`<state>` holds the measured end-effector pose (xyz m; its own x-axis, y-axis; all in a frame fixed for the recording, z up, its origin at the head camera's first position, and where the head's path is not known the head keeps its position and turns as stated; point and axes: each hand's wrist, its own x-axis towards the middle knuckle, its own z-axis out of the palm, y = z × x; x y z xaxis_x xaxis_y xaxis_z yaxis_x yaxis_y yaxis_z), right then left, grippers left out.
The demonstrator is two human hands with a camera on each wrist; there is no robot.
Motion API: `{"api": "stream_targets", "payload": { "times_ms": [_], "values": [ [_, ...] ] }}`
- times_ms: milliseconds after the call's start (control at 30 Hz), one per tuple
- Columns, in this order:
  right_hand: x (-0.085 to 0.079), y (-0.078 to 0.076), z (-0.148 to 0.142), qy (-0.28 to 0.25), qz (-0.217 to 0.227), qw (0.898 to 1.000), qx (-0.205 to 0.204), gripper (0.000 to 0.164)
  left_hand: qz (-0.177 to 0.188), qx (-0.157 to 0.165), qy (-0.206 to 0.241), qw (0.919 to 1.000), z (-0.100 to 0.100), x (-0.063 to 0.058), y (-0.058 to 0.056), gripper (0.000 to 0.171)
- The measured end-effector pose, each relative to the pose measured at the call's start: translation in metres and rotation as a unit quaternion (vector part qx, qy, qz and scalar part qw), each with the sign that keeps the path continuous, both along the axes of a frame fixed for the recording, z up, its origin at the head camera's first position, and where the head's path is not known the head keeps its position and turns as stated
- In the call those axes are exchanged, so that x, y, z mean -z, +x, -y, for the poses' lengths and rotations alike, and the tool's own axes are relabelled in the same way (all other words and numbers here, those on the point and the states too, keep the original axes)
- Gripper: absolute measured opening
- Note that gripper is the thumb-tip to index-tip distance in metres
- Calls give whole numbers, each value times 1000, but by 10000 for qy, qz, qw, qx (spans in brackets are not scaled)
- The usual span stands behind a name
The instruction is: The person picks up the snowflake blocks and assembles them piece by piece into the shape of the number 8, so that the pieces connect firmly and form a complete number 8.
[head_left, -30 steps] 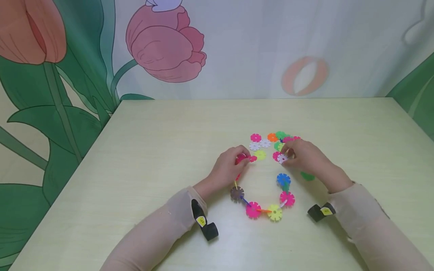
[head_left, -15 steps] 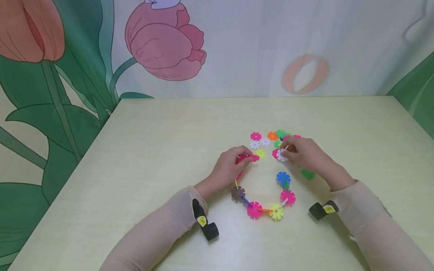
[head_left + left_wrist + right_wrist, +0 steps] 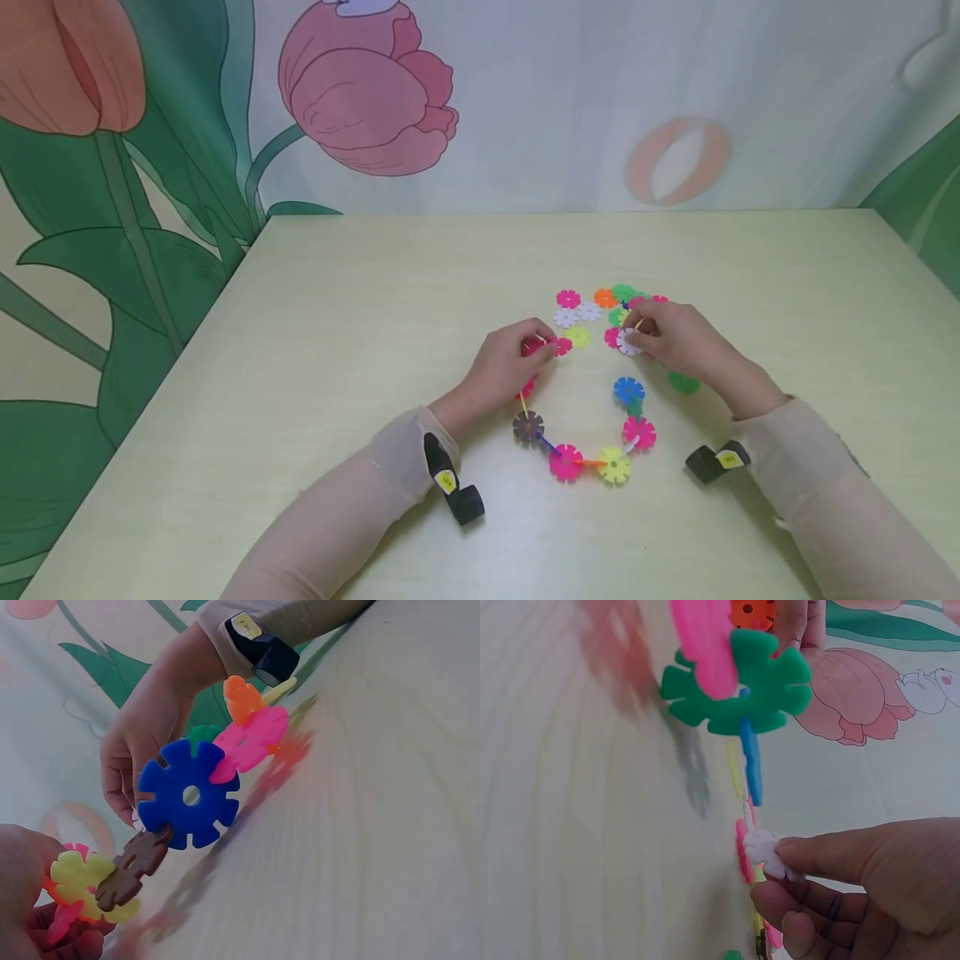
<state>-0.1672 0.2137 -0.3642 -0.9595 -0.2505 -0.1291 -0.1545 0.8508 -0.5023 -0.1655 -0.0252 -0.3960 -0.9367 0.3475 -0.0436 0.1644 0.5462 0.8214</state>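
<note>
Interlocking plastic snowflake discs are joined edge to edge in a curved chain on the table. Between thumb and fingers, my left hand (image 3: 510,362) pinches the chain's upper left end, at a pink disc (image 3: 562,346). From there the chain curves past a brown disc (image 3: 528,427) and a yellow disc (image 3: 615,465) up to a blue disc (image 3: 628,390) at its other end. A white snowflake disc (image 3: 765,851) is pinched between thumb and fingers of my right hand (image 3: 686,342), beside the loose pieces. The left fingers partly hide the discs they hold.
Loose discs lie beyond the hands: a pink one (image 3: 568,298), an orange one (image 3: 605,297), a yellow one (image 3: 578,337) and several others. A green disc (image 3: 684,383) lies under the right wrist. Behind the table (image 3: 375,275) hangs a flower-printed curtain (image 3: 525,100).
The white disc in my right hand has turned more face-on. My left hand keeps its grip on the chain with little movement, and the head view has shifted slightly.
</note>
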Motion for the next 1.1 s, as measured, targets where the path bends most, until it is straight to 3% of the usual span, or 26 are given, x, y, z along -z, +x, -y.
{"api": "stream_targets", "payload": {
  "times_ms": [300, 1100],
  "values": [
    [1, -1, 1, 44, -38, 10000, 11, 22, 127, 117, 101, 9998, 3, 2, -5, 15],
    [-1, -1, 2, 35, -116, 9999, -26, 20, 256, 13, 224, 9994, 7, -3, -7, 14]
  ]
}}
